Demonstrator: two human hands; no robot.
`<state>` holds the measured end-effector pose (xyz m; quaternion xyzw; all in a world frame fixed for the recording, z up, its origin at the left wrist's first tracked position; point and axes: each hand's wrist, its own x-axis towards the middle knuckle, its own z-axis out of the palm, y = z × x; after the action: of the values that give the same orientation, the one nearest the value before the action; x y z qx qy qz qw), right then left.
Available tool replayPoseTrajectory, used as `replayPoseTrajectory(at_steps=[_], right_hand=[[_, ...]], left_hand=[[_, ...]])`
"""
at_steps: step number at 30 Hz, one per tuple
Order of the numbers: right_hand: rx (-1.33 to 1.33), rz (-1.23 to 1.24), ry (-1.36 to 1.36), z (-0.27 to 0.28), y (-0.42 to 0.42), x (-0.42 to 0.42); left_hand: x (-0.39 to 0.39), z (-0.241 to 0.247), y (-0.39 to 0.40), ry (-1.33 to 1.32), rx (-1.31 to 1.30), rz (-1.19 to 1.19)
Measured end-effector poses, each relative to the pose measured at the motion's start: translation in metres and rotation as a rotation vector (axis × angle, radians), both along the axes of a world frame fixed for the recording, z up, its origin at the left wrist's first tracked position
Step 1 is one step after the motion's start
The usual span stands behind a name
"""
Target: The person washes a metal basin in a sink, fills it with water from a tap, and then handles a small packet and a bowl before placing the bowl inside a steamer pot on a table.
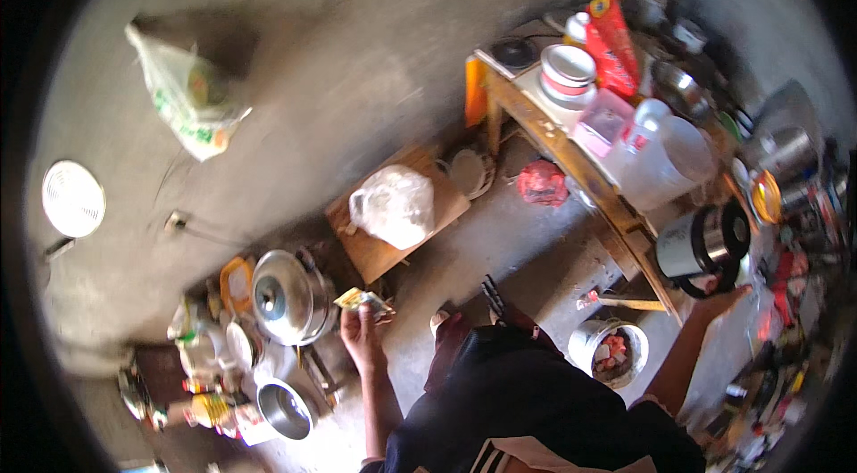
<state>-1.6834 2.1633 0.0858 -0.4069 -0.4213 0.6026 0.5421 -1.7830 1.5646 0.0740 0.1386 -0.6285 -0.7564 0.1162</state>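
Note:
My left hand (363, 332) pinches a small yellow patterned packet (361, 301) between thumb and fingers, close to a lidded steel pot (284, 299). At the right, my right hand (722, 302) is at the black handle of an insulated jug (684, 251) with a pale grey body and a steel-and-black top. Fingers show through the handle loop, and the jug looks tilted. It appears beside the near end of a wooden table (569, 148); whether it touches the table is hard to tell.
On the table are a pink plastic container (602, 121), stacked white bowls (567, 71) and a large translucent tub (673, 162). A bucket (577, 346) with reddish chunks stands on the floor. A plastic-bagged bundle (395, 205) rests on a low wooden table (375, 262). Left is an open steel pot (286, 409).

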Motion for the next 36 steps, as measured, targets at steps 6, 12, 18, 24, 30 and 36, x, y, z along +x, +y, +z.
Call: replayPoseTrajectory(at_steps=[6, 12, 18, 24, 30, 36], right_hand=[[0.047, 0.102, -0.098, -0.018, 0.036, 0.015], [0.173, 0.059, -0.247, -0.029, 0.012, -0.007], [0.687, -0.043, -0.421, -0.089, -0.049, -0.03], [1.175, 0.683, -0.297, -0.151, -0.293, -0.07], [0.62, 2.229, -0.26, -0.132, -0.683, -0.025], [1.293, 2.686, -0.012, -0.153, -0.931, 0.079]], left_hand=[[0.032, -0.008, 0.013, -0.065, 0.036, 0.067], [0.078, 0.011, -0.015, 0.002, 0.078, 0.114], [0.182, 0.007, -0.098, 0.05, 0.084, 0.313], [0.363, -0.007, -0.201, 0.035, 0.093, 0.658], [0.498, -0.017, -0.256, -0.034, 0.029, 1.038], [0.559, -0.038, -0.273, -0.093, 0.056, 1.299]])
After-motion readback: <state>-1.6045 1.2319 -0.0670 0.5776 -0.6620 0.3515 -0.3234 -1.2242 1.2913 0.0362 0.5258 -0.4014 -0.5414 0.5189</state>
